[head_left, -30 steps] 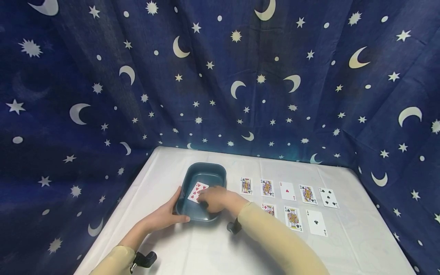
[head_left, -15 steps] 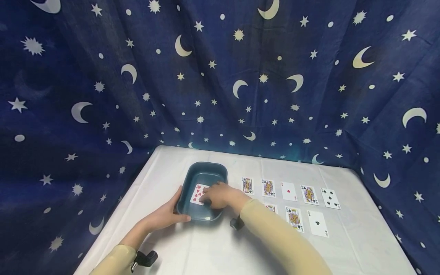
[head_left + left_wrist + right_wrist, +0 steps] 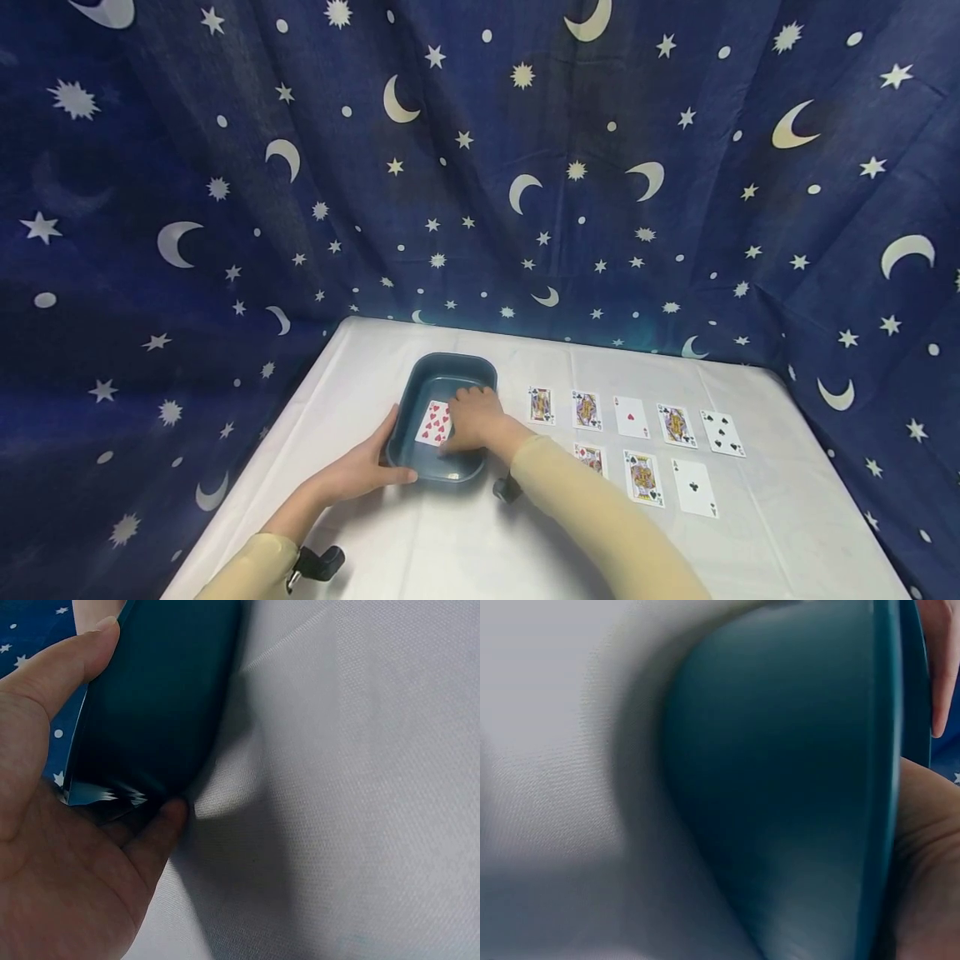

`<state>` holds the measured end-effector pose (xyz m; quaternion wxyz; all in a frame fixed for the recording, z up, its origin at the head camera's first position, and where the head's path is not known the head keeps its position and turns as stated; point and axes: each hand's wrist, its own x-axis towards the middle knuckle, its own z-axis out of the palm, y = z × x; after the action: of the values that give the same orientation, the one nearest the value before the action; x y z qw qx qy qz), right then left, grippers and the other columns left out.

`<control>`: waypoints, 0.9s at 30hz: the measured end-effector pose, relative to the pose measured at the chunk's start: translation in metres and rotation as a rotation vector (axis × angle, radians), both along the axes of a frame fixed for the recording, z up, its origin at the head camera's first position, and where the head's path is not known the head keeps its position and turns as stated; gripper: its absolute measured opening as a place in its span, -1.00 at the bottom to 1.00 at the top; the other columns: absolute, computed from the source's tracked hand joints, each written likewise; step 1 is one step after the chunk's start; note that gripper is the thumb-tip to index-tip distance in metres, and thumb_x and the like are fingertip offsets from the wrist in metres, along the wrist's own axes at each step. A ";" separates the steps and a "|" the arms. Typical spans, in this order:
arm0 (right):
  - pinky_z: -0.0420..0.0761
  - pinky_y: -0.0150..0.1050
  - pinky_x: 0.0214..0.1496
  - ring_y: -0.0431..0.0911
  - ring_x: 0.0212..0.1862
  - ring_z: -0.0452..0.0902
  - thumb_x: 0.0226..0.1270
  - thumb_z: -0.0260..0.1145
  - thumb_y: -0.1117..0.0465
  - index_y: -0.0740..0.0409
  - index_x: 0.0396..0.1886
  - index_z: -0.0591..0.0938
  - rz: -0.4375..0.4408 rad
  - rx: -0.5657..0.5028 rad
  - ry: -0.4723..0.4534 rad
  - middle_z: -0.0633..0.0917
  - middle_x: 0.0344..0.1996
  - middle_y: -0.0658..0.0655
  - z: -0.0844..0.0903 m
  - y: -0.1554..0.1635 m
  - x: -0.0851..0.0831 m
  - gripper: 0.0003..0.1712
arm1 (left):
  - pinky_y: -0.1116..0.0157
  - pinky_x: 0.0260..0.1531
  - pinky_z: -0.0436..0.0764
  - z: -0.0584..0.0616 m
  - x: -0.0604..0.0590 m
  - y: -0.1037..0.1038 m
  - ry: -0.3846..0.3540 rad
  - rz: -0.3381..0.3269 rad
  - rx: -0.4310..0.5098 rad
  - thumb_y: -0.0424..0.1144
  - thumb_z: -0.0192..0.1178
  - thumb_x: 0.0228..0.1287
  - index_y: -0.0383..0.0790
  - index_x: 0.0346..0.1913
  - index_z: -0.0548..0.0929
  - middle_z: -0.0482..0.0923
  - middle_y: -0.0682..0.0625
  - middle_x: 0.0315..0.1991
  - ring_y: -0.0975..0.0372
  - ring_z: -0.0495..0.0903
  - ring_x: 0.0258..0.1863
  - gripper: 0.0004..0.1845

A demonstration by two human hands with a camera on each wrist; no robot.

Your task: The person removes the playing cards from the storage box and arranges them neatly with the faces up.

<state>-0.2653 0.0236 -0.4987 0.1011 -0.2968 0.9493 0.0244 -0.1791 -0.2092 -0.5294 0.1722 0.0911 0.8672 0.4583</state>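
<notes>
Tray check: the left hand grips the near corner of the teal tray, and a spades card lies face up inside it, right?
Not quite. The card in the teal tray shows red hearts, not spades, as the head view shows. The left hand does grip the near corner.

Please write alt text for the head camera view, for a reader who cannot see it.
A person's left hand holds the corner of a dark blue tub while the right hand rests on a red hearts card inside it. Eight more playing cards lie face up in two rows on the white table.
</notes>
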 end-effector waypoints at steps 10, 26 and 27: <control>0.46 0.01 0.35 0.02 0.18 0.48 0.06 0.45 -0.47 0.11 0.33 0.59 -0.022 0.008 0.010 0.58 0.19 0.13 -0.003 -0.003 -0.004 0.01 | -0.16 0.51 0.08 0.002 0.001 0.003 -0.005 0.015 -0.014 0.11 0.52 0.14 0.02 0.68 -0.31 -0.27 -0.08 0.67 -0.06 -0.11 0.61 0.33; 0.45 0.03 0.39 0.05 0.26 0.43 -0.19 0.64 -0.41 0.17 0.34 0.52 -0.098 -0.053 -0.018 0.58 0.20 0.14 -0.004 -0.009 -0.008 0.16 | -0.12 0.52 0.09 0.001 0.000 0.001 0.007 0.004 -0.006 0.09 0.51 0.15 -0.03 0.68 -0.32 -0.29 -0.10 0.67 -0.04 -0.11 0.61 0.33; 0.45 0.02 0.39 0.05 0.26 0.43 -0.20 0.64 -0.42 0.18 0.34 0.52 -0.100 -0.049 -0.015 0.57 0.21 0.14 -0.003 -0.009 -0.008 0.18 | -0.11 0.53 0.07 0.001 0.000 0.001 0.006 0.004 -0.005 0.09 0.52 0.15 -0.02 0.68 -0.32 -0.29 -0.09 0.67 -0.03 -0.11 0.61 0.33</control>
<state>-0.2735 0.0144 -0.5020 0.1022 -0.2517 0.9624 -0.0063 -0.1792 -0.2080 -0.5283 0.1687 0.0905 0.8690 0.4563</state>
